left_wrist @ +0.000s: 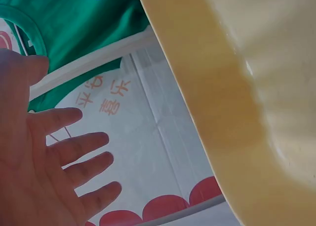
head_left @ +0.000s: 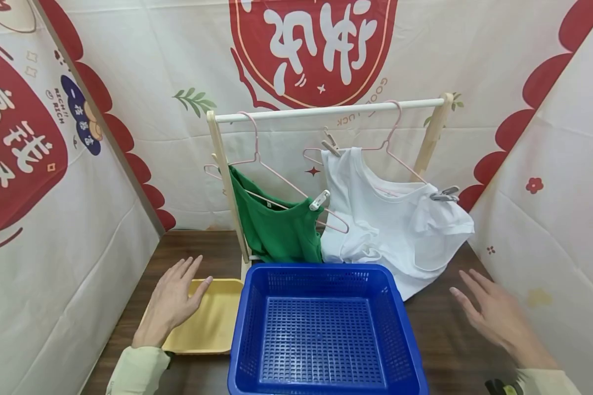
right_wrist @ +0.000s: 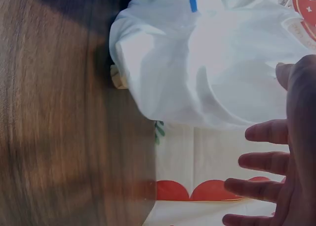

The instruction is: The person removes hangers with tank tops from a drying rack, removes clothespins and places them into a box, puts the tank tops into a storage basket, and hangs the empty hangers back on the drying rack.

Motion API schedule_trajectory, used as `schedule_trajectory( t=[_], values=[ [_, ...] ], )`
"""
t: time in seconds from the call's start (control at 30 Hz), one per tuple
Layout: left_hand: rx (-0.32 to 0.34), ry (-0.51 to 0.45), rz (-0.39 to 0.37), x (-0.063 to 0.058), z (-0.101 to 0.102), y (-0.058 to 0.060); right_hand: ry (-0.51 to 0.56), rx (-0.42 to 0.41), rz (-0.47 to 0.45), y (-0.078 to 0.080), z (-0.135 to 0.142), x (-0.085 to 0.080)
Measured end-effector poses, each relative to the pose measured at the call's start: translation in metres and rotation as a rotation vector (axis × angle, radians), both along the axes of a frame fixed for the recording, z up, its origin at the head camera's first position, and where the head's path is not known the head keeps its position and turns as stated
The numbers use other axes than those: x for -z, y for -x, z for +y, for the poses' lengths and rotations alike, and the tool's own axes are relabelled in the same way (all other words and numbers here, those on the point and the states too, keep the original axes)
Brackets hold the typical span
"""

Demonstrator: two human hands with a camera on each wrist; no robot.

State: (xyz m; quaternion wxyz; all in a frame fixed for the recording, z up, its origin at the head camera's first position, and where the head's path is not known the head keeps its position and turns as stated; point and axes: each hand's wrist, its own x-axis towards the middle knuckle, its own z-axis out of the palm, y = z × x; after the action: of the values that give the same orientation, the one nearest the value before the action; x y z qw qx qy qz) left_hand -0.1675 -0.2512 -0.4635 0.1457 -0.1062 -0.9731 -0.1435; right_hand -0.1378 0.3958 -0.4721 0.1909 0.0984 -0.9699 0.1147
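On the surface [head_left: 445, 334]: blue basket [head_left: 321, 340], yellow tray [head_left: 214, 321]
Around: printed walls [head_left: 54, 285], seemingly cloth
Left hand [head_left: 172, 296]: empty, straight-fingered
Right hand [head_left: 496, 312]: likewise

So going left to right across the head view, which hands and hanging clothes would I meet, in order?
Left hand, green top, white shirt, right hand.
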Motion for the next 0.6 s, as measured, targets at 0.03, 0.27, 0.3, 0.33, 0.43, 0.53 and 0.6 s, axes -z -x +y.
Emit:
schedule_trajectory(
  t=[0.03,0.27,0.3,0.33,0.43,0.53,0.6],
  values=[
    [0.004,-0.007,0.0,0.0,0.001,0.0,0.0,0.0,0.007,-0.001,-0.001,-0.001],
    [0.013,-0.093,-0.028,0.0,0.006,-0.004,-0.001,0.021,-0.014,-0.004,-0.015,-0.014],
    [0.019,-0.111,-0.034,0.0,0.007,-0.005,-0.001,0.021,-0.021,-0.005,-0.017,-0.017],
    [0.024,-0.128,-0.042,0.0,0.009,-0.006,0.0,0.022,-0.025,-0.006,-0.02,-0.019],
    [0.035,-0.176,-0.069,-0.001,0.013,-0.008,0.015,0.019,-0.029,-0.008,-0.027,-0.027],
    [0.03,-0.198,-0.092,-0.002,0.017,-0.009,0.024,0.015,-0.035,-0.009,-0.034,-0.033],
    [0.025,-0.208,-0.106,-0.002,0.02,-0.01,0.024,0.01,-0.036,-0.009,-0.038,-0.036]
  ],
)
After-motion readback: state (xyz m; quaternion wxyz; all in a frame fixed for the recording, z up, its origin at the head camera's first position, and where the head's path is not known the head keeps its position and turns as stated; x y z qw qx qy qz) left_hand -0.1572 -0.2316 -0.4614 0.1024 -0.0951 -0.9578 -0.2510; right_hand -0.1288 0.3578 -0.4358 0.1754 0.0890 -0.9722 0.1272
